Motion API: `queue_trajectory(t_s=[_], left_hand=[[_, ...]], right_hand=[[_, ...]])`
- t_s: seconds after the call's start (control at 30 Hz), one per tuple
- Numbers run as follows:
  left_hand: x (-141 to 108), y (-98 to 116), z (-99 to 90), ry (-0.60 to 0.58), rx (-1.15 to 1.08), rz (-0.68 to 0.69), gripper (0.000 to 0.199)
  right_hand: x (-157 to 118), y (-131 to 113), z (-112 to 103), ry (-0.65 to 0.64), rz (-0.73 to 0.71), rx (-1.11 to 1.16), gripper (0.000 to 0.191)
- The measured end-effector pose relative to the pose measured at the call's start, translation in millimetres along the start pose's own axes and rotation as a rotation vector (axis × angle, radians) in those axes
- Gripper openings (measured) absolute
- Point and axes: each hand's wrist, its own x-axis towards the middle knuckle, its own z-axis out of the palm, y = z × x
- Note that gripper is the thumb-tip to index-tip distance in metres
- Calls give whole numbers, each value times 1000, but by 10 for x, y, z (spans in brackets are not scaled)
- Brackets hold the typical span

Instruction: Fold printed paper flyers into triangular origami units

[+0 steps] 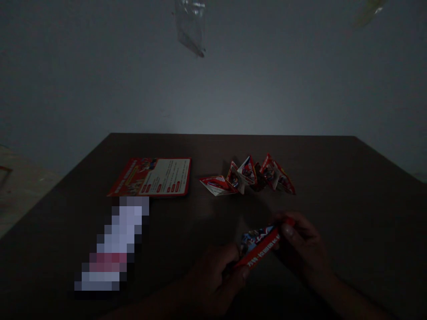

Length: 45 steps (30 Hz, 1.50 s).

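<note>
Fingers of the left hand (218,275) and right hand (303,242) clamped on opposite ends of a red printed piece (262,249), over the near tabletop (353,200). Looks part-folded, not yet set down. Beyond it, folded triangular pieces (248,171), apparently done; joined or separate, can't tell. Remaining count unclear.

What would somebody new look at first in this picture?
Probably the bright, blurred-out patch on the left of the dark table. Next, the jagged row of folded, printed triangles to the right of the red-and-white card. Then the red piece with white lettering, held in front by the left hand and right hand.
</note>
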Motion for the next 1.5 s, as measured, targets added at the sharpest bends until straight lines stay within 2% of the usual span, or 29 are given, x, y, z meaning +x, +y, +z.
queue_trajectory(t_s=[0.2, 0.4, 0.63, 0.7, 0.8, 1.03, 1.23, 1.33, 1.5], left_hand=[[7, -44, 25, 28, -161, -89, 32], [24, -60, -16, -12, -468, -87, 35], [35, -92, -33, 16, -693, -159, 34], [44, -97, -37, 21, -705, -148, 34], [54, -95, -41, 31, -716, -136, 34], [50, -78, -26, 90, -712, -150, 38], [52, -74, -29, 120, -645, -173, 37], [55, -80, -21, 145, -657, -158, 36], [36, -117, -11, 145, -640, -138, 35]], right_hand=[[-42, 19, -59, -7, -102, -112, 15], [-56, -18, -44, -3, -355, -307, 15], [-17, -66, -4, -78, -413, -402, 9], [-20, -82, 12, -109, -399, -426, 9], [-39, -86, 15, -88, -361, -477, 10], [-73, -49, -16, 103, -341, -529, 13], [-78, -59, 2, 119, -405, -554, 10], [-69, -64, 26, 166, -400, -469, 10], [-26, -59, 30, 72, -389, -459, 4]])
